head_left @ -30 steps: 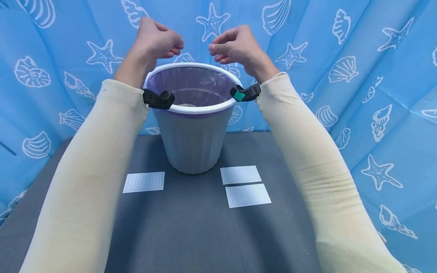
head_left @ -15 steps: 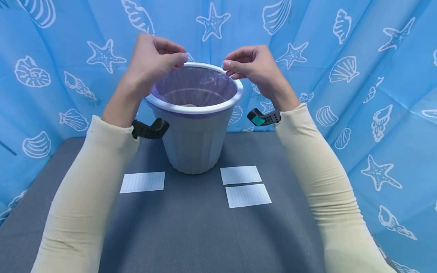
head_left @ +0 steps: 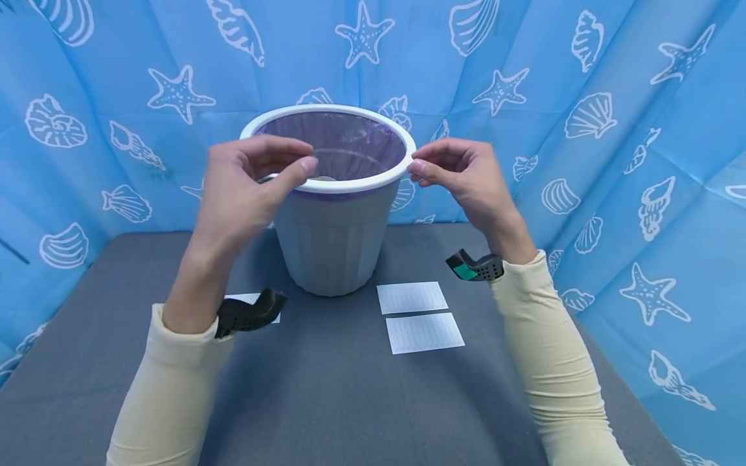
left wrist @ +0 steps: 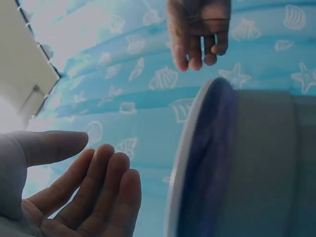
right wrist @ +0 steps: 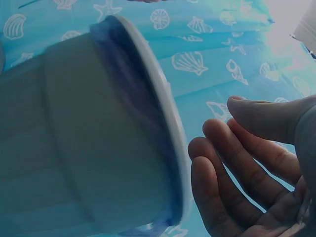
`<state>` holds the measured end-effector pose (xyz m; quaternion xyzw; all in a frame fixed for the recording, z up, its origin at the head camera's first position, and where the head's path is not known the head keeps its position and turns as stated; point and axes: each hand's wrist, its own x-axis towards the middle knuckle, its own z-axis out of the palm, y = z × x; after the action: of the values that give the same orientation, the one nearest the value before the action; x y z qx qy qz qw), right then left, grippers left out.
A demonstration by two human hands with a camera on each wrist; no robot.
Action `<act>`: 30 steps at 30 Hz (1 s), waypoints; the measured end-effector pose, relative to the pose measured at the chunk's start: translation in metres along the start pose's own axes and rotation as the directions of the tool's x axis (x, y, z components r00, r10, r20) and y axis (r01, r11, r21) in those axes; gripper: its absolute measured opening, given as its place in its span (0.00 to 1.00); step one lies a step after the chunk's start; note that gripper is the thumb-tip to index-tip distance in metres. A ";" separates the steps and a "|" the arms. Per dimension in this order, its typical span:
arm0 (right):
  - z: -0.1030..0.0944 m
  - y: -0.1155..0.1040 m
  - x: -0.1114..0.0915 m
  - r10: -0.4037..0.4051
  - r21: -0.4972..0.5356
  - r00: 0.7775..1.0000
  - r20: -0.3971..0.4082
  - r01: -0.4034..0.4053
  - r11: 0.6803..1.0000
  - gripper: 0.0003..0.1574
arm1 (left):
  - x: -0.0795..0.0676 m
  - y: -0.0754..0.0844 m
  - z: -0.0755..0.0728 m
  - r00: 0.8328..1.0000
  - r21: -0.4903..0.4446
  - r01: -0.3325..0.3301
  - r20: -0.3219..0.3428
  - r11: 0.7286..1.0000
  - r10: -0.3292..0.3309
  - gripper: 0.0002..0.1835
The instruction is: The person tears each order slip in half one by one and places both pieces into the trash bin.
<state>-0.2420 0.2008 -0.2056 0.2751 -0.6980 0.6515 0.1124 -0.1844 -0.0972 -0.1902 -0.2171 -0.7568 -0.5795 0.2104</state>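
A grey waste bin (head_left: pixel 332 246) with a white rim and a purple bag liner (head_left: pixel 350 139) stands upright at the back of the table. My left hand (head_left: pixel 233 194) is in front of the rim's left side, fingers loosely bent and nothing between thumb and fingers. At the rim's right side is my right hand (head_left: pixel 469 175), equally relaxed and bare. Both wrist views agree: the left hand (left wrist: pixel 98 190) and the right hand (right wrist: pixel 252 173) have gaps between thumb and fingertips, beside the rim. Something pale shows low inside the bin, mostly hidden by its front rim.
Two white ruled cards, a back one (head_left: pixel 412 298) and a front one (head_left: pixel 425 333), lie right of the bin on the dark grey table (head_left: pixel 338 395). Another white card (head_left: pixel 247 298) lies left, partly behind my left wrist strap. A blue shell-print curtain (head_left: pixel 408 39) hangs behind.
Both hands have come back toward me and down from above the bin's far side, spreading farther apart. The bin and cards have stayed in place.
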 end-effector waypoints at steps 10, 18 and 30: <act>-0.003 0.038 -0.054 0.018 -0.079 1.000 0.010 -0.017 0.997 0.10 | -0.042 -0.047 0.014 0.996 -0.072 0.038 0.081 0.997 -0.033 0.14; -0.012 0.078 -0.086 0.117 -0.139 0.993 0.001 -0.116 0.984 0.09 | -0.060 -0.084 0.044 0.971 -0.104 0.123 0.219 0.987 -0.098 0.14; -0.038 0.115 -0.104 0.336 -0.277 0.942 0.004 -0.322 0.905 0.16 | -0.073 -0.116 0.088 0.932 -0.040 0.138 0.345 0.990 -0.116 0.11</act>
<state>-0.2251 0.2626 -0.3515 0.1520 -0.8199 0.5516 0.0197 -0.1966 -0.0453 -0.3443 -0.2714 -0.7754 -0.5693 0.0311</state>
